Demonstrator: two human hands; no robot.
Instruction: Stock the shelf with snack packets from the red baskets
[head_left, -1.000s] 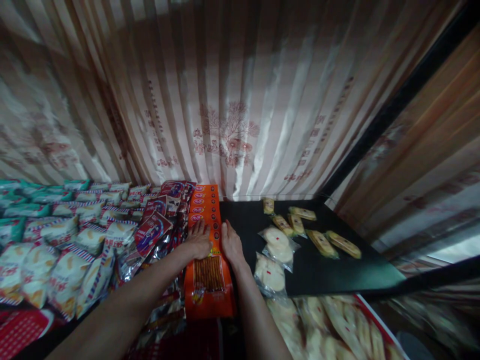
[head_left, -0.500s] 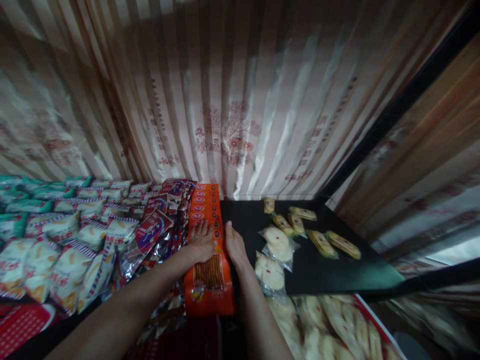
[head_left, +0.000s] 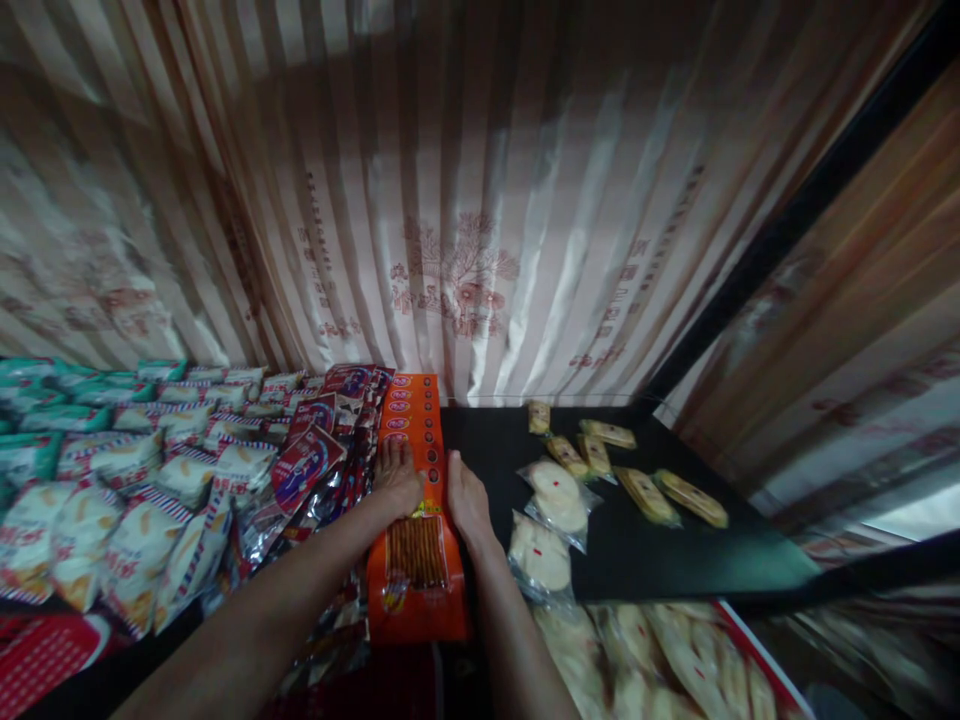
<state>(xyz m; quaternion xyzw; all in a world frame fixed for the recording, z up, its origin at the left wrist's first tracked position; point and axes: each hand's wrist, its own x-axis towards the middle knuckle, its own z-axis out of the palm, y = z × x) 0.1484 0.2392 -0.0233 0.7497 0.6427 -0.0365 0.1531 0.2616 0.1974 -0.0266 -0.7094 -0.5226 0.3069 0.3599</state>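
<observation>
A row of overlapping orange snack packets (head_left: 421, 610) runs away from me on the black shelf, the nearest one with a window showing brown sticks. My left hand (head_left: 399, 478) lies flat on top of the packets, fingers stretched out. Along their right edge stands my right hand (head_left: 469, 495), its fingers extended and its palm turned toward the packets. Dark purple, shiny snack packets (head_left: 311, 465) lie against the left side of the orange row, partly hidden by my left forearm.
White and green puffed snack bags (head_left: 120, 455) fill the left. On the black shelf (head_left: 637, 560) to the right lie round white cakes in clear wrap (head_left: 556, 495) and several yellow wrapped pastries (head_left: 649, 495). A box of wrapped breads (head_left: 667, 650) stands below; a printed curtain (head_left: 465, 200) hangs behind.
The view has tilted up slightly, so the goods sit a little lower. My right hand has come slightly closer to the orange packets' edge; my left still rests on them.
</observation>
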